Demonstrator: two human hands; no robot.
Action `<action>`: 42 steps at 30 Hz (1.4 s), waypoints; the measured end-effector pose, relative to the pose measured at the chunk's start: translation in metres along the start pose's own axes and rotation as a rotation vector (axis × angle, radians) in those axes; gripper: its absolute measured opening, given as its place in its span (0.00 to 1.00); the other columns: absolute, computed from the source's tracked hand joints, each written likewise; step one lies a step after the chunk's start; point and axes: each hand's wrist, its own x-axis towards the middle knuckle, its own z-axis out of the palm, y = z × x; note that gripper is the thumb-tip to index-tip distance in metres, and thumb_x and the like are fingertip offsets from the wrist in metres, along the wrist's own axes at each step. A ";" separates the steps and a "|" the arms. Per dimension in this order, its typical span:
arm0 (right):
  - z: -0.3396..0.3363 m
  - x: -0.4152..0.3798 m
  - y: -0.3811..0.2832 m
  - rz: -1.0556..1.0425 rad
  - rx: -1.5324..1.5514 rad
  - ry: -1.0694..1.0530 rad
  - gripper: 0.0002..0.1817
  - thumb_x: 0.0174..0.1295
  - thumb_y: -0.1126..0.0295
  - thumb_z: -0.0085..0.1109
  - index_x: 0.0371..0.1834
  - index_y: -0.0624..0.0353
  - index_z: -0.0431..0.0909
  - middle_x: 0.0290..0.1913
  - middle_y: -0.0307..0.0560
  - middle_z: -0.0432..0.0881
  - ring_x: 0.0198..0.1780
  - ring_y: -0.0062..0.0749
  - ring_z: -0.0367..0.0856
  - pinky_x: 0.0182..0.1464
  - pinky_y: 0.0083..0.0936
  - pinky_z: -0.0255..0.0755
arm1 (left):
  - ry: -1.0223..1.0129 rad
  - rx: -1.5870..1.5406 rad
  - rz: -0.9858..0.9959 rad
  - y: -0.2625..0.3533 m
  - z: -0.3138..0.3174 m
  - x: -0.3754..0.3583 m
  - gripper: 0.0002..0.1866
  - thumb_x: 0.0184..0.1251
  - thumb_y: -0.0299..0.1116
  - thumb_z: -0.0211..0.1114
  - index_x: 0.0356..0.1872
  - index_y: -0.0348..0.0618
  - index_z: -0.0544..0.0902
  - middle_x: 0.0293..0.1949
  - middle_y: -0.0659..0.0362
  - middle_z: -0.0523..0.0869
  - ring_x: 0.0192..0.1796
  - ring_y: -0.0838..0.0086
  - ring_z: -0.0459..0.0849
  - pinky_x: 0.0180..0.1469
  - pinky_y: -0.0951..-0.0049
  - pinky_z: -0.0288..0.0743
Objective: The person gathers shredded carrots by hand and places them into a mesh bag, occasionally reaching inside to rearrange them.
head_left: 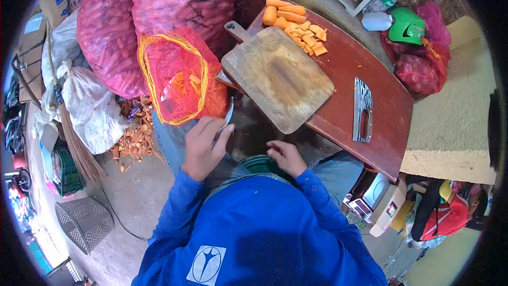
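My left hand (205,147) is closed around what looks like a small knife (230,112), its narrow pale blade pointing up and away from me. Just beyond it, a red mesh bag (172,103) with a yellow rim gapes and shows orange carrot pieces inside. My right hand (287,158) hovers over a green bucket (259,164) between my knees, fingers loosely bent and nothing visible in them. A worn wooden cutting board (254,74) overhangs the near edge of the red-brown table (344,69). Peeled and cut carrots (299,29) lie behind the board.
A broad cleaver-like knife (362,111) lies on the table's right side. Large mesh sacks of carrots (185,5) stand at the back left. Peelings (137,140) cover the floor beside a broom (76,137). A grey basket (84,222) stands lower left.
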 end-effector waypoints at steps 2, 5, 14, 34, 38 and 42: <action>0.005 0.003 -0.043 -0.042 0.004 -0.181 0.17 0.67 0.65 0.61 0.54 0.66 0.81 0.50 0.64 0.86 0.54 0.53 0.85 0.56 0.38 0.77 | 0.168 0.201 0.100 0.001 -0.028 -0.001 0.12 0.63 0.31 0.74 0.42 0.35 0.85 0.31 0.54 0.83 0.30 0.64 0.82 0.34 0.66 0.76; 0.010 0.025 -0.089 -0.211 0.138 -0.168 0.21 0.67 0.66 0.62 0.61 0.63 0.76 0.42 0.56 0.85 0.45 0.41 0.85 0.49 0.32 0.77 | 0.488 0.298 -0.170 -0.018 -0.066 0.013 0.19 0.62 0.33 0.76 0.50 0.36 0.83 0.31 0.60 0.81 0.30 0.71 0.79 0.34 0.71 0.75; 0.056 0.206 -0.175 -0.567 0.274 0.157 0.26 0.62 0.67 0.67 0.62 0.68 0.75 0.42 0.50 0.84 0.37 0.26 0.80 0.41 0.26 0.75 | 0.413 -0.311 -0.527 -0.112 -0.062 0.054 0.19 0.70 0.32 0.68 0.57 0.32 0.79 0.41 0.58 0.87 0.39 0.79 0.83 0.43 0.77 0.76; -0.018 0.210 -0.298 -0.522 0.522 -0.058 0.05 0.66 0.73 0.60 0.38 0.62 0.82 0.22 0.39 0.81 0.12 0.15 0.69 0.10 0.18 0.53 | 0.462 -0.697 -0.384 -0.069 -0.111 0.088 0.08 0.72 0.29 0.64 0.36 0.35 0.86 0.19 0.64 0.81 0.12 0.84 0.69 0.14 0.81 0.57; -0.007 0.222 -0.284 -0.505 0.628 0.031 0.05 0.66 0.72 0.62 0.40 0.63 0.83 0.23 0.38 0.82 0.12 0.15 0.70 0.11 0.16 0.57 | 0.349 -0.745 -0.331 -0.070 -0.127 0.082 0.15 0.72 0.30 0.63 0.54 0.31 0.84 0.30 0.60 0.87 0.25 0.79 0.81 0.29 0.80 0.74; -0.017 0.208 -0.286 -0.421 0.586 -0.049 0.06 0.65 0.72 0.63 0.39 0.64 0.83 0.27 0.40 0.85 0.17 0.15 0.76 0.13 0.16 0.62 | 0.299 -1.130 -0.301 -0.148 -0.118 0.054 0.26 0.62 0.19 0.61 0.64 0.33 0.77 0.49 0.54 0.86 0.49 0.68 0.85 0.51 0.72 0.80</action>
